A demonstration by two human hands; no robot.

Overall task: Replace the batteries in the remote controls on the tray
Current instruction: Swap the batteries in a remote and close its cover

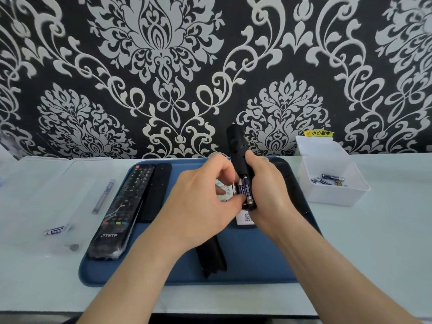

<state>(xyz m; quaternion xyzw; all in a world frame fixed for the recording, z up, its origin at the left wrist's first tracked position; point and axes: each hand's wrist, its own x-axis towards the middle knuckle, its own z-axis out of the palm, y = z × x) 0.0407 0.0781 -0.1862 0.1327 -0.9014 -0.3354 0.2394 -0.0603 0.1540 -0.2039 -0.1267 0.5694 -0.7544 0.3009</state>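
Head view, one frame, logged as I see it from my station.

- Tray [252, 260]: 1, blue, on the pale bench [385, 230], centre.
- Remotes: 5 that I can count.
  - A buttoned black remote [121, 206] lies at the tray's left.
  - A slim black remote [156, 190] lies just right of it, touching.
  - A white remote [244, 219] lies flat mid-tray, mostly hidden under the hands.
  - A dark remote [298, 192] lies at the tray's right, partly behind the right wrist.
  - The held remote [236, 146] is lifted above the tray, nearly upright, its open compartment facing me.
- Seated batteries [245, 189]: 2, side by side in that compartment.
- Black strip [211, 258]: 1, on the tray's near part, half covered by the left forearm. I cannot tell whether it is a cover or a remote.
- White tub [336, 192]: 1, right of the tray, lid up against the wall. It holds loose batteries [327, 179], several, count unclear.
- Clear box [30, 183]: 1, left of the tray. It holds one lone battery [55, 231] and a grey stick [104, 196].
- Yellow label [319, 133]: 1, on the patterned wall behind the tub.

Hands:
- The right hand [268, 190] is wrapped around the held remote's lower half, thumb along its near side.
- The left hand [203, 195] has its fingers curled, with thumb tip and forefinger pinching at the seated batteries.
- Both forearms cross the tray's near edge.
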